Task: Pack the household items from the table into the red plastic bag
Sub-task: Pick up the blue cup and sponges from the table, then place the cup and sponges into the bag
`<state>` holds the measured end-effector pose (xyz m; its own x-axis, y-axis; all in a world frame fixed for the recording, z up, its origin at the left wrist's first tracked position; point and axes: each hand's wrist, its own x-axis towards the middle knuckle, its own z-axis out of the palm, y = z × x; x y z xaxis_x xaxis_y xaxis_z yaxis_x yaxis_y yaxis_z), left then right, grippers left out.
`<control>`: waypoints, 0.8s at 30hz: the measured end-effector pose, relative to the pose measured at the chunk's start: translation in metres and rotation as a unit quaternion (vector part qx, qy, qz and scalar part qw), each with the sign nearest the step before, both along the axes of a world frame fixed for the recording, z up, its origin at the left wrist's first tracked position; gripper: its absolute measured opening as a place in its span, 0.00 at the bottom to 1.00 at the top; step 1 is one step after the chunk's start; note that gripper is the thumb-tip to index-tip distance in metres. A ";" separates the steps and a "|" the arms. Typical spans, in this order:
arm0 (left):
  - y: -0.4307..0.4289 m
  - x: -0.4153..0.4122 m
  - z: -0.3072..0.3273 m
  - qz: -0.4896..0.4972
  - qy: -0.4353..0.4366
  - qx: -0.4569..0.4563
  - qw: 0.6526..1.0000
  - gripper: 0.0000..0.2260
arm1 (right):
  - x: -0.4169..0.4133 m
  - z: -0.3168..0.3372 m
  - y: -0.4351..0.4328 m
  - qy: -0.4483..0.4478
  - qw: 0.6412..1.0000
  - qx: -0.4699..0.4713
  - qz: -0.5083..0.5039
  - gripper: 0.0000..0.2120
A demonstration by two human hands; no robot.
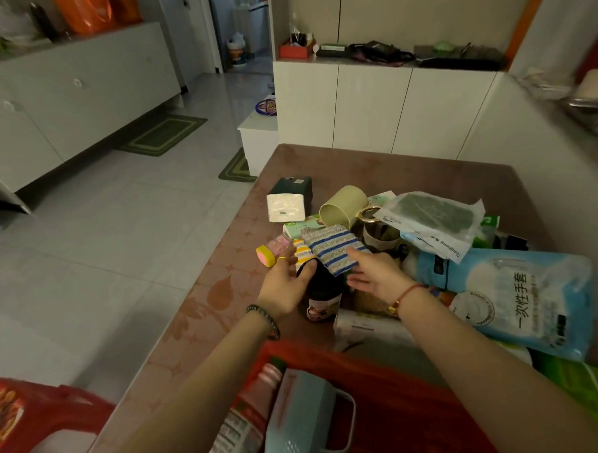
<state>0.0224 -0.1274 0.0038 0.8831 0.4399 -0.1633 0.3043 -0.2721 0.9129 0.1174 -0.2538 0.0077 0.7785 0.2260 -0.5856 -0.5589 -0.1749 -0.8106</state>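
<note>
The fingers [355, 258] of the right hand [375, 274] are spread apart, palm turned inward, their tips touching the near edge of a blue-and-grey striped scouring pad [336, 248] without closing on it. The left hand [286, 285] faces it, fingers likewise apart and holding nothing, a gold ring on one of them, its thumb against the black cap of a dark bottle [323, 293] that stands between the two palms. Just beyond the left fingers lie a yellow-striped pad [302, 252] and a pink-and-yellow sponge [271, 253]. Further out on the brown surface [225, 291] sit a beige cup [341, 207], a white tissue pack [286, 208] and a blue pack of disposable gloves [520, 295]. The red plastic bag [401, 410] lies open at the near edge, below the forearms, with a pale blue-grey handled container [299, 414] inside it.
</note>
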 end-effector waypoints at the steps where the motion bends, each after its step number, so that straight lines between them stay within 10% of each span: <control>1: 0.002 0.014 -0.003 -0.007 -0.001 -0.045 0.999 0.23 | 0.009 -0.006 0.008 0.012 1.000 -0.012 -0.011 0.18; 8: 0.006 0.050 -0.011 -0.072 0.061 -0.092 0.991 0.25 | 0.035 -0.034 0.025 0.098 0.990 0.070 -0.079 0.19; 15: -0.005 -0.029 0.028 -0.038 -0.136 -0.133 0.981 0.17 | -0.027 0.020 -0.037 -0.052 0.972 0.226 -0.035 0.13; 24: -0.085 -0.167 -0.025 -0.210 0.006 -0.056 0.976 0.12 | -0.196 -0.038 -0.137 0.000 0.996 0.077 0.036 0.20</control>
<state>-0.1447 -0.2125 -0.0208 0.9795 0.0188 -0.2003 0.1978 -0.2727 0.9415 -0.0790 -0.3905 -0.0301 0.7575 0.3675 -0.5396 -0.5493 -0.0881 -0.8310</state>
